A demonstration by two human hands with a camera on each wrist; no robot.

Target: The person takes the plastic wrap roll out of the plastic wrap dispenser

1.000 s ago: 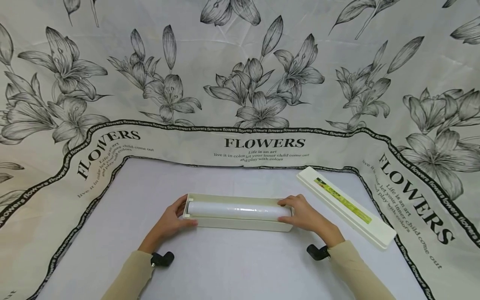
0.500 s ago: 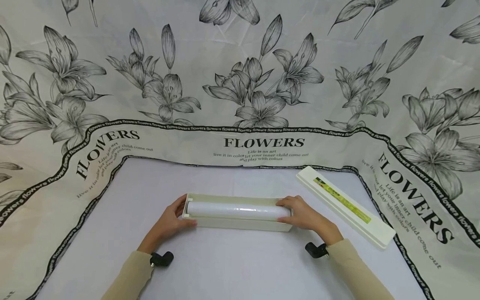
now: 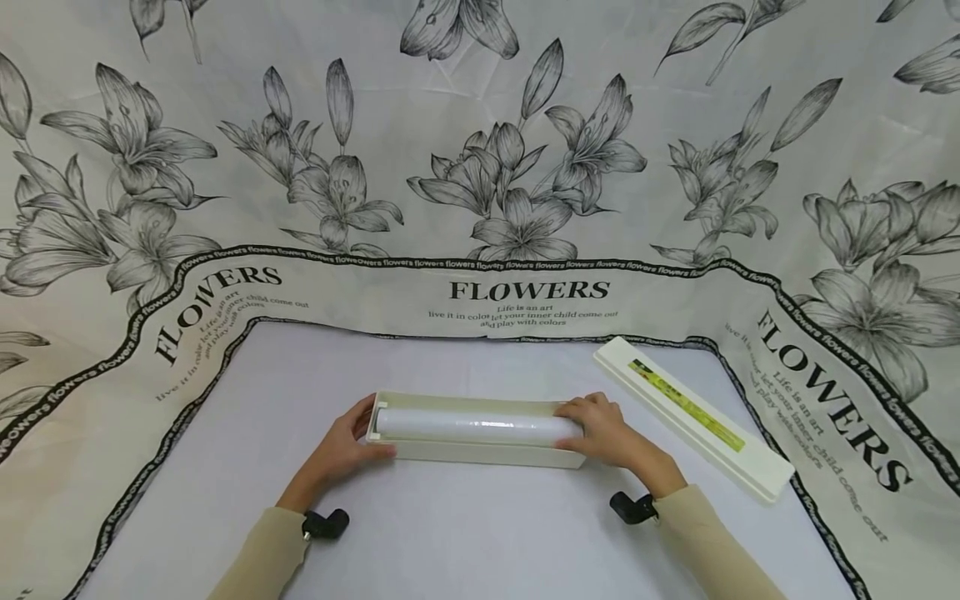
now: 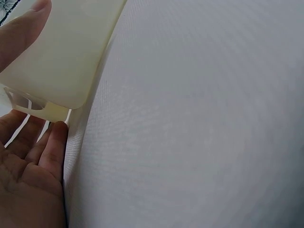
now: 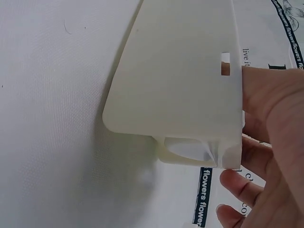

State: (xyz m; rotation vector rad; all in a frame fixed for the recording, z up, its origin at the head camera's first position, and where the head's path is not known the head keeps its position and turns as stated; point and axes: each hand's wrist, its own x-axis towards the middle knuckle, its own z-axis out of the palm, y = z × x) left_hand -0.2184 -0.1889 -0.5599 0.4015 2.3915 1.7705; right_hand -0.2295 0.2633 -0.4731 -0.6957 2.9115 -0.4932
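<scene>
A long cream plastic box (image 3: 480,452) lies across the white tabletop, its open top showing a roll of plastic wrap (image 3: 465,423) inside. My left hand (image 3: 347,442) grips the box's left end. In the left wrist view its thumb (image 4: 26,35) lies on the front wall and its fingers (image 4: 53,147) are at the end wall. At the other end, my right hand (image 3: 606,432) reaches over the rim and holds the roll's right end between thumb and fingers. In the right wrist view, the front wall (image 5: 175,80) hides the thumb's tip; skin shows through a small slot.
A cream lid (image 3: 693,421) with a yellow-green label lies slanted to the right, beyond the right hand. A cloth with black flower drawings and lettering (image 3: 528,290) borders the white surface and rises behind it. Each wrist wears a black camera (image 3: 326,523).
</scene>
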